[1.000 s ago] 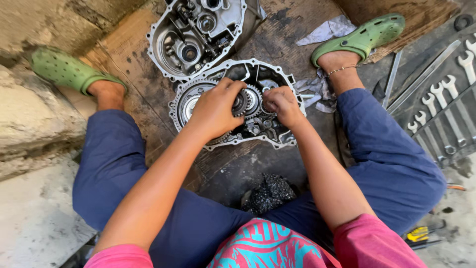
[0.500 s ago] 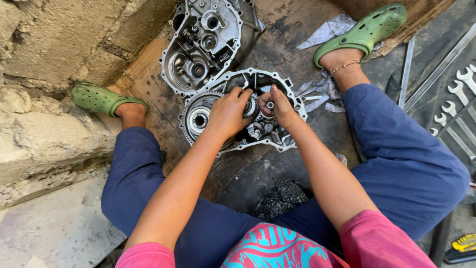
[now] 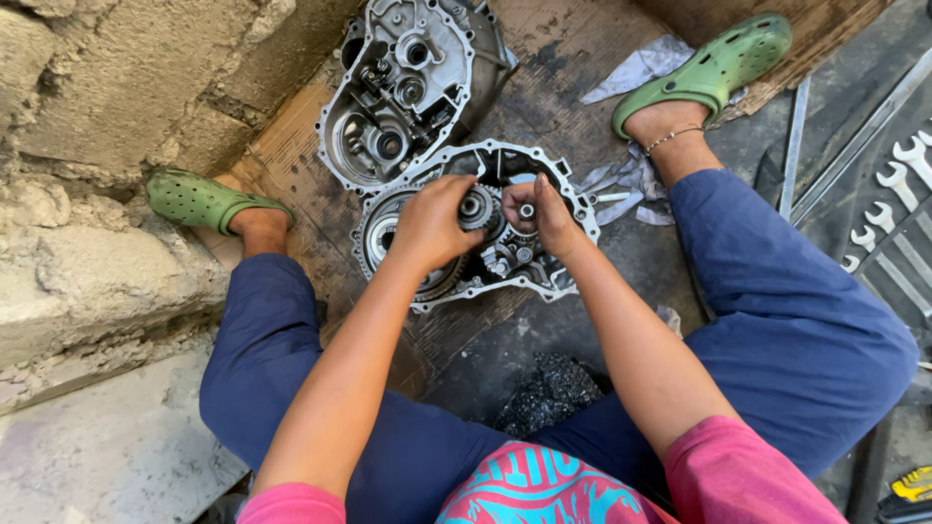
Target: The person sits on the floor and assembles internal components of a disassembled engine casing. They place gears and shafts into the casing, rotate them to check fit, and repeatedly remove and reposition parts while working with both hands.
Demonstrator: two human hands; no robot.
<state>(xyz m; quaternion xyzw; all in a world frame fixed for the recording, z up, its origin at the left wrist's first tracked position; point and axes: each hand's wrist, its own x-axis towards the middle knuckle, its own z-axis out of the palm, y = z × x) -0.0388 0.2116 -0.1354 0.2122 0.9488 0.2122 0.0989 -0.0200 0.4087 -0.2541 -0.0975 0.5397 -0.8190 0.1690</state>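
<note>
Gripped with both hands: a gear cluster (image 3: 482, 209) standing in the nearer housing half (image 3: 573, 209). Left hand (image 3: 432, 225) curled over the left side of the gears, fingers pressed together around a toothed wheel, knuckles up. Right hand (image 3: 546, 215) closed on the right side, thumb and fingers pinching a short shaft end (image 3: 526, 210) poking up between them. Both hands nearly touching above the cluster.

Seen from the head camera only, looking straight down. Sat on stained cardboard (image 3: 291, 155), the nearer housing half lay open side up in the middle of the scene, between the spread legs in blue trousers (image 3: 796, 320). Leaned just beyond it, toward the far left, a second housing half (image 3: 403, 92), its inner cavities and bearing seats facing up and its edge touching or almost touching the nearer one. Planted on either side, feet in green clogs: left foot (image 3: 199, 199) by a rough stone wall (image 3: 107, 107), right foot (image 3: 714, 63) far right, near crumpled grey rags (image 3: 636, 68). Laid out at the right edge, a row of spanners (image 3: 898, 184) and a long flat bar (image 3: 793, 146). Piled near the body, a dark heap of oily debris (image 3: 553, 388).
</note>
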